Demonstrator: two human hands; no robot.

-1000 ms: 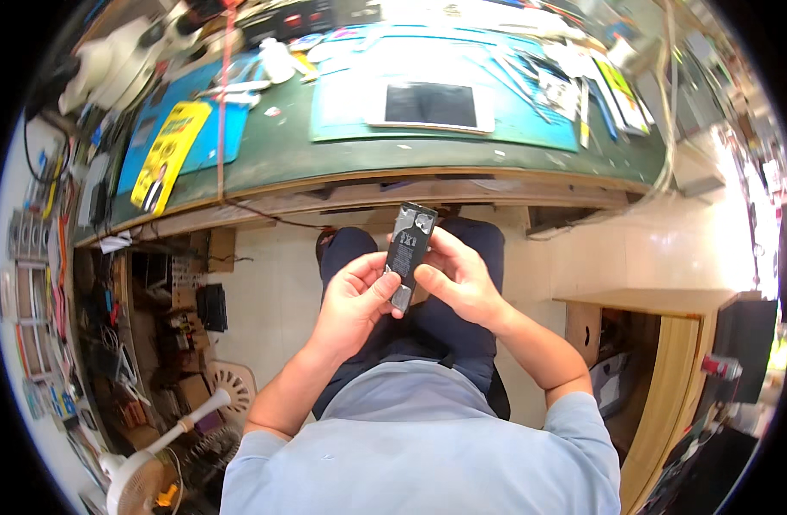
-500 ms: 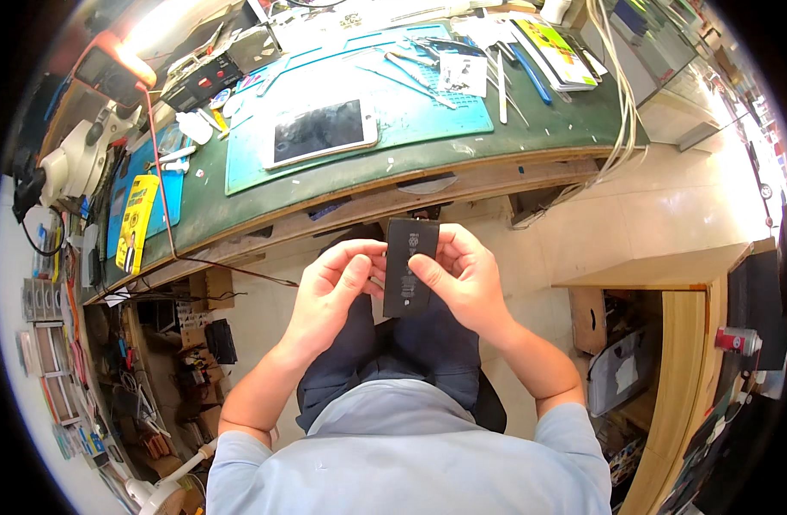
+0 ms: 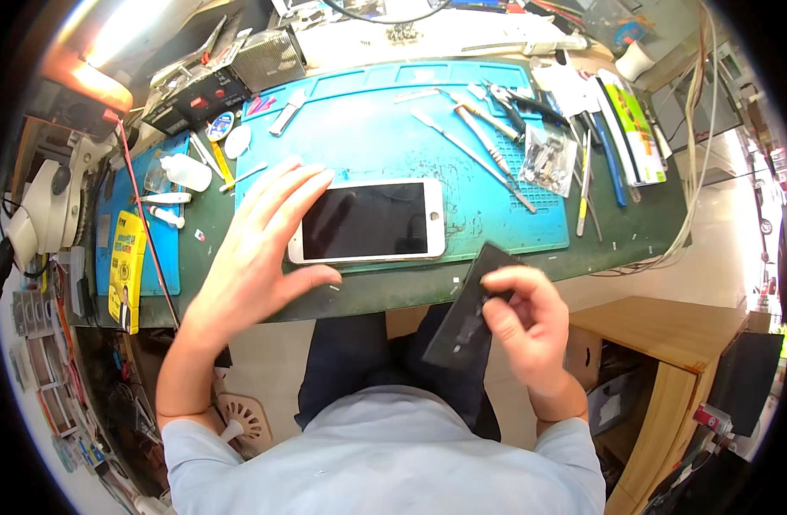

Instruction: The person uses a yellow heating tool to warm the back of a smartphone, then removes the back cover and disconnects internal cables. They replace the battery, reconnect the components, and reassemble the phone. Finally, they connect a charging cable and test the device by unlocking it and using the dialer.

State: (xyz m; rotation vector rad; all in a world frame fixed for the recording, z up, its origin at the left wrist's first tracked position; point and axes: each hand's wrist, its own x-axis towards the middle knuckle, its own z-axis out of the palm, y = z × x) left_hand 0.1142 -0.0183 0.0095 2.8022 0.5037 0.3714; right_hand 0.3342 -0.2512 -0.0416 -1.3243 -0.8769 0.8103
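Observation:
A white-framed smartphone with a dark screen lies face up on the blue repair mat, near the bench's front edge. Over its left end reaches my left hand, fingers stretched out and thumb spread apart; whether it touches the phone I cannot tell. My right hand pinches a flat black phone battery by its right side. The battery is tilted and in front of the bench edge, above my lap, slightly blurred.
Tweezers and slim tools lie right of the phone, beside a small plastic bag of parts. A white bottle and a yellow packet are at left. Loose cables hang at the right end. A wooden cabinet stands right of me.
My left hand has let go of the battery and moved forward to the phone. The battery, now in my right hand alone, has shifted right and tilted. The bench appears closer.

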